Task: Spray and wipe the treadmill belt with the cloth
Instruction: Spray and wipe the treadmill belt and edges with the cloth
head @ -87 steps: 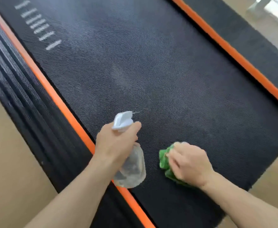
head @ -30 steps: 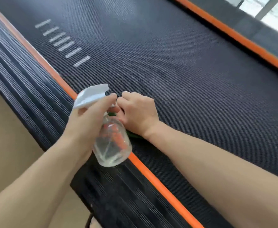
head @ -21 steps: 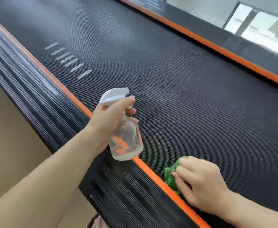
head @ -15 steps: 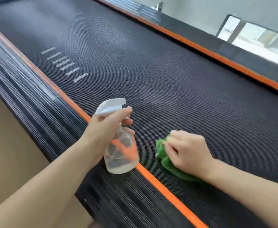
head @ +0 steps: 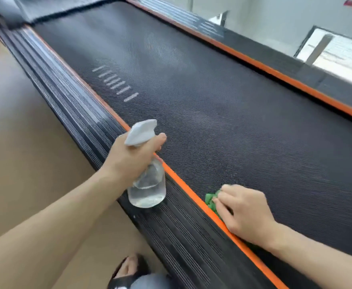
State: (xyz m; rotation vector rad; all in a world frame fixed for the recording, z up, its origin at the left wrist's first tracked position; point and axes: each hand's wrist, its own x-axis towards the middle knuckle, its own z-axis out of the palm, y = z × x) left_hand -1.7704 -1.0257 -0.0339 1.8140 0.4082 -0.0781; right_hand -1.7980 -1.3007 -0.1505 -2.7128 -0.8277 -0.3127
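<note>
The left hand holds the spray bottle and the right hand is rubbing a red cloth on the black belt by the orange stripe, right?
Almost. The cloth is green, not red, as the head view shows. The rest holds: the left hand grips the spray bottle, and the right hand presses the cloth on the black belt beside the orange stripe.

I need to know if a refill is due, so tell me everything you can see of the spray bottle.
The spray bottle has a clear, rounded body, seemingly plastic, and a white trigger head. Clear liquid fills only its bottom part. The left hand grips its neck and holds it nearly upright, nozzle pointing over the belt, above the ribbed side rail.
</note>
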